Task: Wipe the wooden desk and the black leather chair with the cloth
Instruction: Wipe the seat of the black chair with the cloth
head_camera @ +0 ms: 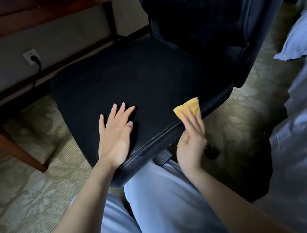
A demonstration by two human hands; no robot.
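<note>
The black leather chair [145, 83] fills the middle of the view, its seat towards me and its backrest at the upper right. My left hand [116, 133] lies flat on the near part of the seat with fingers spread. My right hand [192, 137] holds a folded yellow cloth [187, 106] against the seat's right front edge, fingers straight along the cloth. The wooden desk [32, 17] shows at the upper left, with one slanted leg at the left edge.
A wall socket [31, 57] with a black plug and cord sits under the desk. White bedding [301, 102] lies on the right. A patterned carpet [24, 185] covers the floor. My light trousers are at the bottom, by the chair's lever [162, 157].
</note>
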